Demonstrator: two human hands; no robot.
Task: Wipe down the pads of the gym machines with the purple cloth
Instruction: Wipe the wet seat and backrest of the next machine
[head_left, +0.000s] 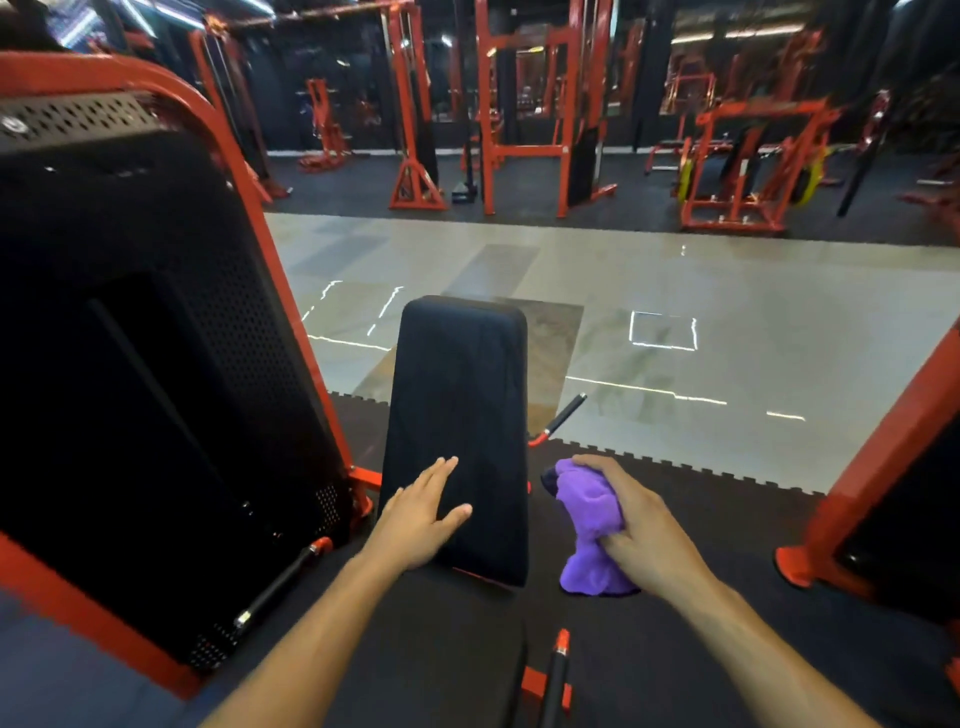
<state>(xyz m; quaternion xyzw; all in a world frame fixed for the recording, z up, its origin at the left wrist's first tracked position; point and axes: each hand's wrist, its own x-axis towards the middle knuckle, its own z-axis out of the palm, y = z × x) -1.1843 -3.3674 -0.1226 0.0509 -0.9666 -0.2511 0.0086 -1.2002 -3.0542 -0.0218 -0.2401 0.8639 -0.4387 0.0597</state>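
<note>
On your far left stands a big black weight-stack housing (156, 364) with perforated panels, framed in red steel (291, 291). A black handle with a red tip (283, 579) sticks out low on its right side.

Just right of that, in the middle of your view, is a long black pad (462, 405) that runs away from you, narrower at the far end. Your left hand (423, 514) lies flat on the near left part of this pad, fingers straight and relaxed, thumb spread to the right, gripping nothing.

Past the pad's right edge, a short black lever with a red base (561, 418) angles up over the dark rubber matting (717, 525).

Further right, your right hand (636, 525) is curled round the purple cloth (592, 530), which is bunched into a lump. The cloth sits beside the pad, off its right edge, not touching the pad surface; its lower folds hang down below your fingers.

Near the bottom, between your forearms, a second black handle with a red tip (558, 670) points up.

At the far right edge rises another slanted red frame post (883, 441) bolted to the mat. Beyond the matting lies a pale tiled walkway (727, 291), and red machines (737, 171) line the far side.
</note>
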